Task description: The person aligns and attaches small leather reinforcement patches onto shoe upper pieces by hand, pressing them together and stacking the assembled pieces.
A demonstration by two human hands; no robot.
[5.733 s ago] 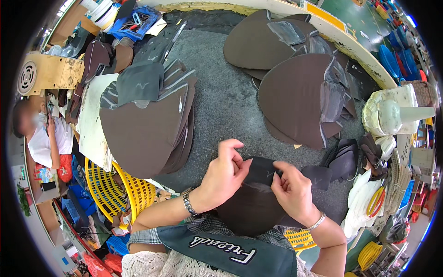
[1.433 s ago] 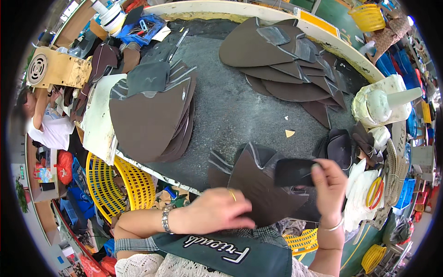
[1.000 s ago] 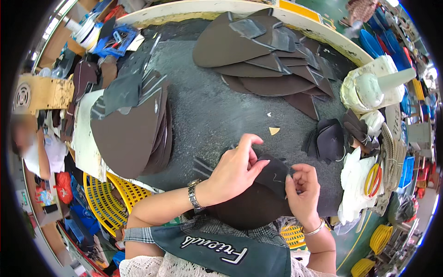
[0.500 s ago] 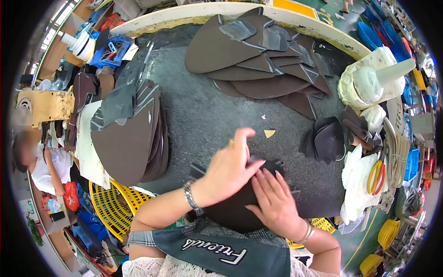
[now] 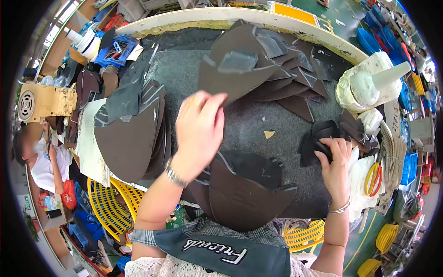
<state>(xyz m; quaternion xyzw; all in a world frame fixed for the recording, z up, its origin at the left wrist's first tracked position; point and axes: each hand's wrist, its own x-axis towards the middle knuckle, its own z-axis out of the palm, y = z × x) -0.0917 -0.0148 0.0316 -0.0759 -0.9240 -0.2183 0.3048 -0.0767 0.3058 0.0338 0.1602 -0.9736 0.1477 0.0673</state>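
My left hand (image 5: 200,134) pinches the near edge of a dark brown curved cut piece (image 5: 244,83), tilting it up from the fanned pile (image 5: 300,102) at the far side of the table. This piece has a grey translucent patch and is slightly blurred. At the right, my right hand (image 5: 338,161) has its thumb and fingers closed on the edge of a stack of small black cut pieces (image 5: 318,136). Between my forearms, a dark brown assembled piece (image 5: 244,198) lies at the table's front edge, with a black piece (image 5: 256,168) against its far side.
A second pile of brown pieces (image 5: 124,147) lies on the left. At the right stand a white pot with a spout-like handle (image 5: 369,85) and scissors with red and yellow handles (image 5: 373,179) on white cloth. A small beige scrap (image 5: 269,134) lies mid-table. Yellow baskets (image 5: 110,203) stand below.
Both hands have left the piece at the front edge. My left hand moved forward and took a brown piece from the far pile; my right hand moved right to the black stack.
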